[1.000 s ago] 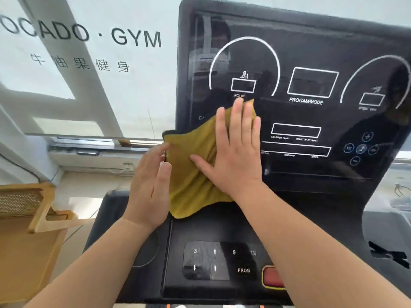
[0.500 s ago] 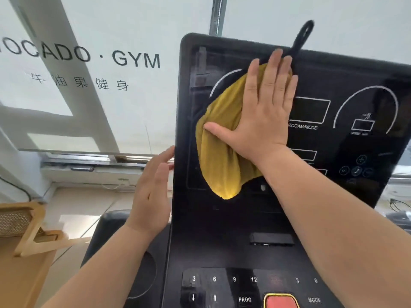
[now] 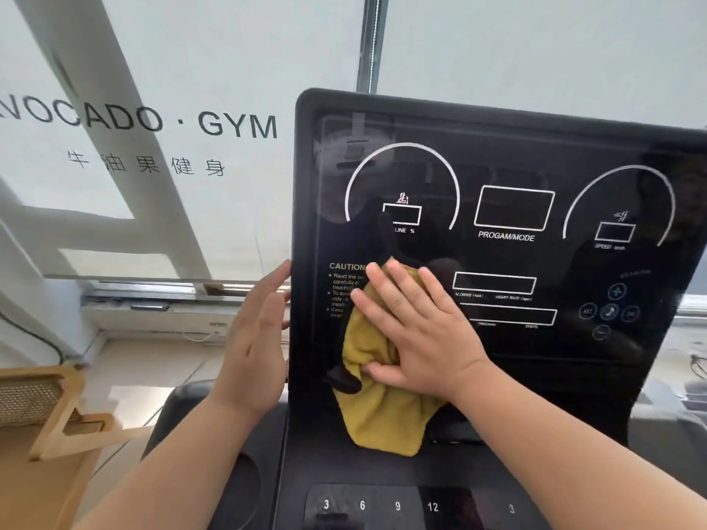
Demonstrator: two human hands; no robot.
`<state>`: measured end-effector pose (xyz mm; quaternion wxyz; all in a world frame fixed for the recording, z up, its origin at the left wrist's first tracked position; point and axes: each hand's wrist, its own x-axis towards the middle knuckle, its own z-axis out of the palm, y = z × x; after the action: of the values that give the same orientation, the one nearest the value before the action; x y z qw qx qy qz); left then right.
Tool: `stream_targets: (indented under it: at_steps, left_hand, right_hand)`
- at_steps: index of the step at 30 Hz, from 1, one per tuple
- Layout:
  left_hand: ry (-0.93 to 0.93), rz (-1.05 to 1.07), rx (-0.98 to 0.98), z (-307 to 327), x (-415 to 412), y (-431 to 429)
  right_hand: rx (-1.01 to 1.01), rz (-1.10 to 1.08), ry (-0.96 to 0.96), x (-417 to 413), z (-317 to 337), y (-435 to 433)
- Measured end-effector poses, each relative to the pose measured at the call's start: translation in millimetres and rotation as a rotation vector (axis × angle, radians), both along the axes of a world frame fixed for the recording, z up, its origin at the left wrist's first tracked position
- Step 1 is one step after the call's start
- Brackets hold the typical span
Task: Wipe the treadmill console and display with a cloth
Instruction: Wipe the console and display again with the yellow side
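The treadmill's black glossy display [image 3: 509, 208] stands upright in front of me, with white dials and boxes printed on it. My right hand [image 3: 417, 330] lies flat on a mustard-yellow cloth [image 3: 382, 415] and presses it against the lower left of the display, over the caution text. The cloth hangs down below my palm to the console's keypad panel [image 3: 382, 503]. My left hand [image 3: 254, 346] rests with straight fingers against the display's left edge and holds nothing.
A frosted window with gym lettering [image 3: 153, 120] fills the background to the left. A light wooden rack [image 3: 42, 407] stands at the lower left. A round cup holder [image 3: 241, 487] sits left of the keypad.
My right hand has swept the cloth from the top of the display down to its lower left. The left hand has stayed at the left edge.
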<state>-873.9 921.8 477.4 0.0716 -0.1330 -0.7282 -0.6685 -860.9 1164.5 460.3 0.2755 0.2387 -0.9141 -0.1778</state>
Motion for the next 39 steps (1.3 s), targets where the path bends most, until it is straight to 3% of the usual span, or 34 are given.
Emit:
stream_targets:
  at_steps: [5,9,16,26,29,33,36,39]
  left_hand:
    - [-0.028,-0.005,0.022,3,3,2]
    - [-0.058,-0.002,-0.005,3,3,0]
    - [-0.051,-0.082,-0.038,4,3,-9]
    - [-0.118,-0.138,0.043,4,5,-11]
    - [-0.132,-0.156,0.060,7,7,-11]
    - [-0.142,-0.161,0.071,6,8,-13]
    - [-0.150,-0.175,0.101,7,8,-15]
    - [-0.172,-0.185,0.150,6,7,-16]
  right_hand:
    - [-0.212,-0.228,0.126,-14,47,39]
    - [-0.275,-0.294,0.136,-53,110,16]
    - [-0.036,-0.086,0.069,-85,134,-52]
    - [0.129,0.090,-0.048,-14,21,-13]
    - [0.129,0.066,0.005,-18,43,22]
    - [0.126,-0.024,0.081,-52,118,51]
    - [0.152,-0.025,0.046,-80,170,37]
    - [0.141,-0.036,0.054,-94,176,0]
